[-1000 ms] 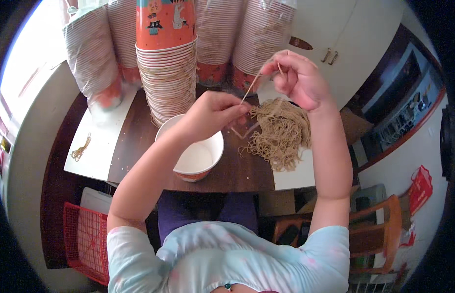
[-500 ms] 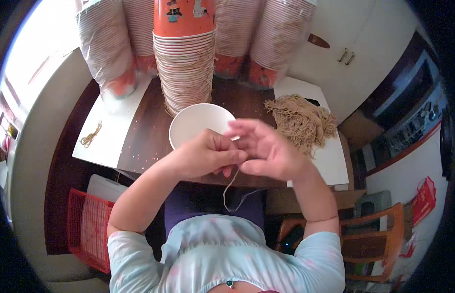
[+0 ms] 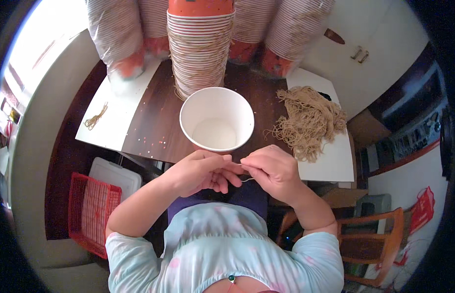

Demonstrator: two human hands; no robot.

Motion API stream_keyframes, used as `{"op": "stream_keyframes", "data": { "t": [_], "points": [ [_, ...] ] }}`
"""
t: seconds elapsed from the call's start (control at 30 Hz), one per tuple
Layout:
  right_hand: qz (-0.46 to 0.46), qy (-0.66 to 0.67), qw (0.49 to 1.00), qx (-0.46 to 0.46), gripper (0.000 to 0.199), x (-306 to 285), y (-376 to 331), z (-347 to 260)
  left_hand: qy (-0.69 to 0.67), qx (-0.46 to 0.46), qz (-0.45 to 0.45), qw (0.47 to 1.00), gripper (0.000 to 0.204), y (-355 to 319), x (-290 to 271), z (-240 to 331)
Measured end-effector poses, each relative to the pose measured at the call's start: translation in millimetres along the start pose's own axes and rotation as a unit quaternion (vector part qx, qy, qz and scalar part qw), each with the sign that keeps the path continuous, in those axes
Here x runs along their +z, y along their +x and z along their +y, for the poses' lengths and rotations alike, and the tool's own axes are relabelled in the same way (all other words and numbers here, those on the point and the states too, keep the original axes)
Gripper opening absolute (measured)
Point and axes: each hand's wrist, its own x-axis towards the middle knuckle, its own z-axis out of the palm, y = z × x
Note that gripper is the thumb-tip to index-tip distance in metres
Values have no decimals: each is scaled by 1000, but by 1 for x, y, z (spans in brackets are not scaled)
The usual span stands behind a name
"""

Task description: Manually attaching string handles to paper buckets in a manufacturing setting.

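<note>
Both hands, left hand (image 3: 200, 171) and right hand (image 3: 271, 168), now lower, together just below the paper cup (image 3: 216, 119), pinching a thin string (image 3: 246, 179), probably knotting; string pile (image 3: 309, 119) left behind.

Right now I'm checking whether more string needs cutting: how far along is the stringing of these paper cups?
Done: not visible; the open white paper cup shows no string. In hand: left hand and right hand pinch one thin tan string between them, below the cup's rim. Left: a big tangled pile of tan strings and tall stacks of striped paper cups.
</note>
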Motion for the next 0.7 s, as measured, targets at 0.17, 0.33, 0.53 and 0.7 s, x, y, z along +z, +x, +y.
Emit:
{"op": "stream_keyframes", "data": {
  "t": [0.17,0.33,0.53,0.7],
  "points": [
    [-23,-22,999,-15,16,0,-1,-4,33,-2,13,999,33,-5,-9,-11],
    [-19,10,999,-46,15,6,-2,0,112,24,16,993,29,-4,-8,-14],
    [-37,440,829,343,6,13,-12,-10,134,131,22,982,16,-2,-3,-25],
    [-93,245,932,250,5,9,-11,-19,152,157,48,975,7,-5,-2,-30]
  ]
}}
